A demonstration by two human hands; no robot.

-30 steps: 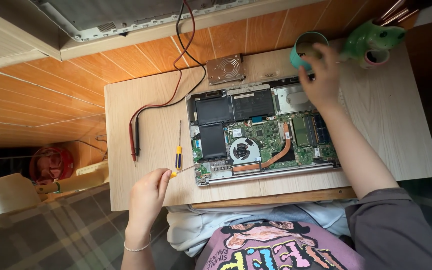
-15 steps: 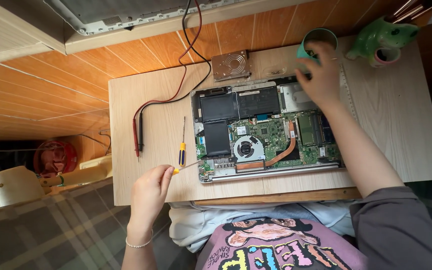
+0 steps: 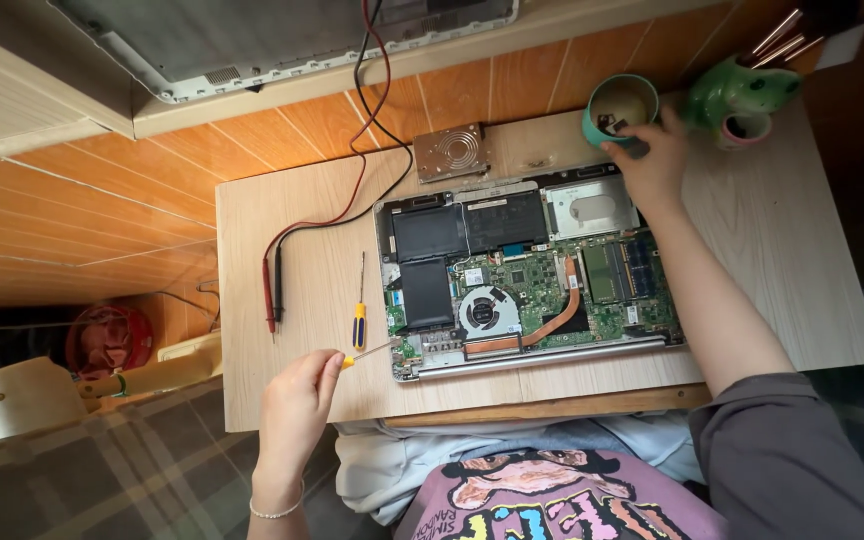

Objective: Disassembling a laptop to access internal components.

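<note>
A thin screwdriver [image 3: 367, 352] was gripped in the left hand [image 3: 292, 415], tip at the opened laptop [image 3: 527, 275] corner. The right hand's [image 3: 657, 165] fingers were curled on the teal cup [image 3: 619, 105] rim.

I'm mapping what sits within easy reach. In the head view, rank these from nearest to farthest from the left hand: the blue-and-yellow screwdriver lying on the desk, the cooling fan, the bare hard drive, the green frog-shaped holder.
1. blue-and-yellow screwdriver, just above the left hand.
2. cooling fan, in the open laptop, to the right.
3. bare hard drive, at the desk's far edge.
4. green frog-shaped holder, far right corner.
</note>
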